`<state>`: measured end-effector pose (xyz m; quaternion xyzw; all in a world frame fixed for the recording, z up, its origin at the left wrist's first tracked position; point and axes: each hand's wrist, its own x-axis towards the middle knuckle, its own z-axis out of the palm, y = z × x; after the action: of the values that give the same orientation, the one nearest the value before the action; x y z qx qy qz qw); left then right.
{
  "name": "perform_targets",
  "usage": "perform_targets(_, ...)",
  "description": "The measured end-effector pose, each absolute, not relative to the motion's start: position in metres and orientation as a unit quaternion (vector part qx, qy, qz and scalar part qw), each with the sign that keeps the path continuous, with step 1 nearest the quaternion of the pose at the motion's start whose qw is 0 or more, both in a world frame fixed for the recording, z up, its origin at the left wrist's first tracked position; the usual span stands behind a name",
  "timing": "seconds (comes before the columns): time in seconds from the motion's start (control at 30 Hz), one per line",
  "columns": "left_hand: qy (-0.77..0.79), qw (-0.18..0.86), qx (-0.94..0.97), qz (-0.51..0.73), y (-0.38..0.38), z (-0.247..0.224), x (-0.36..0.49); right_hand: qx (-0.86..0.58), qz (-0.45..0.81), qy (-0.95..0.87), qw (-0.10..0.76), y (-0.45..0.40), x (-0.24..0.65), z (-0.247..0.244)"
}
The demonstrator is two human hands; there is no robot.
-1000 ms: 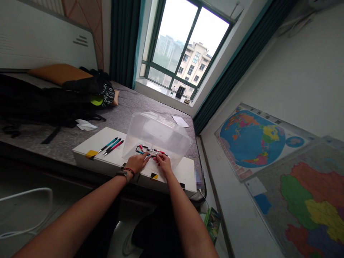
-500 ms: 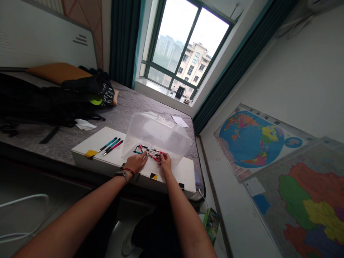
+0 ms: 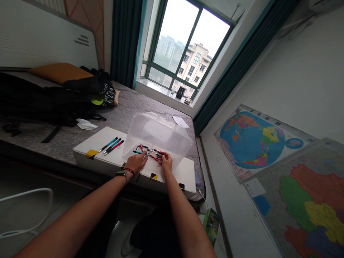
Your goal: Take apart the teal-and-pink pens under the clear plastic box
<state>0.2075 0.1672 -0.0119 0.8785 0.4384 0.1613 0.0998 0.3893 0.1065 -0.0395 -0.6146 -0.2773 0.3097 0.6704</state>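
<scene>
Plastic bin (image 3: 157, 136) blocks fwd reach past pens (image 3: 150, 152).

Bare forearms (image 3: 80, 218) in frame, a dark wristwatch (image 3: 122, 173) and thin red cord bracelet (image 3: 129, 171) side by side at the wrist of the left hand (image 3: 135, 162). Dark trousers (image 3: 156, 229) and a pale shoe (image 3: 126, 245) lie below that hand.

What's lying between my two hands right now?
In the head view, a tight bunch of pens with red, teal and black parts lies between your left hand and right hand, on a white panel.
</scene>
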Motion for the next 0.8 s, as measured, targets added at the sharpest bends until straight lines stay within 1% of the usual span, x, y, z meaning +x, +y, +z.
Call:
perform_targets(0.33, 0.429, 0.098, 0.883, 0.166, 0.167, -0.014, 0.207, -0.608, 0.312, -0.27, 0.679, 0.105, 0.388, -0.037)
perform_targets(0.43, 0.427, 0.097, 0.883, 0.169, 0.167, -0.014, 0.207, -0.625, 0.303, -0.303, 0.652, 0.103, 0.386, -0.035)
perform_targets(0.63, 0.428, 0.096, 0.883, 0.168, 0.168, -0.015, 0.207, -0.648, 0.283, -0.423, 0.568, 0.099, 0.382, -0.029)
perform_targets(0.7, 0.426, 0.093, 0.885, 0.165, 0.168, -0.015, 0.207, -0.642, 0.284, -0.443, 0.558, 0.099, 0.382, -0.027)
perform_targets(0.8, 0.424, 0.098, 0.886, 0.161, 0.168, -0.014, 0.207, -0.634, 0.289, -0.443, 0.565, 0.099, 0.383, -0.028)
